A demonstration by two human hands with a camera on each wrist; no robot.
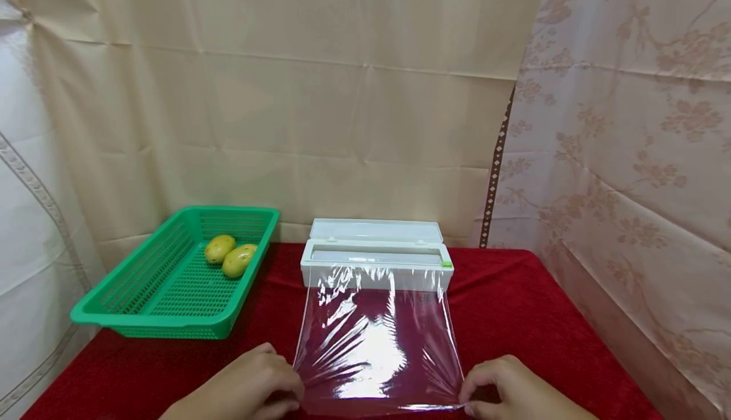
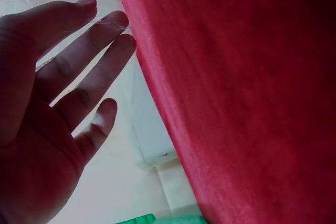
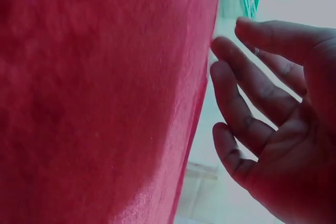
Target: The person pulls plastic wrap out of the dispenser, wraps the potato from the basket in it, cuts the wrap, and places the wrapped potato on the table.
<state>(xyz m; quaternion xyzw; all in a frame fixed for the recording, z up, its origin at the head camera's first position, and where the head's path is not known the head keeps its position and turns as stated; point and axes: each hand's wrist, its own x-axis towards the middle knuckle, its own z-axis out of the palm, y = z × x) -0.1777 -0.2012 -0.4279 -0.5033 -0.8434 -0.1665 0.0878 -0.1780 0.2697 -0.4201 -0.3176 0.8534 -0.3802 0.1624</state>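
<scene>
A clear sheet of cling film point(image 1: 377, 344) stretches from a white wrap dispenser point(image 1: 377, 276) toward the near edge of the table, shiny and creased with reflections. My left hand point(image 1: 254, 382) pinches its near left corner; in the left wrist view, film shows between thumb and forefinger, the other fingers extended loosely. At the near right corner, my right hand point(image 1: 508, 388) pinches the film between thumb and forefinger, its remaining fingers loosely bent in the right wrist view. The dispenser's lid point(image 1: 377, 229) stands raised behind it, and a white roll lies inside. A green cutter tab point(image 1: 447, 264) sits at its right end.
A green plastic basket point(image 1: 150, 320) stands at the left of the table with two yellow potatoes point(image 1: 219, 249) inside. Dark red cloth point(image 1: 531, 318) covers the table. Beige curtains point(image 1: 365, 103) hang close behind, with patterned fabric point(image 1: 645, 172) along the right side.
</scene>
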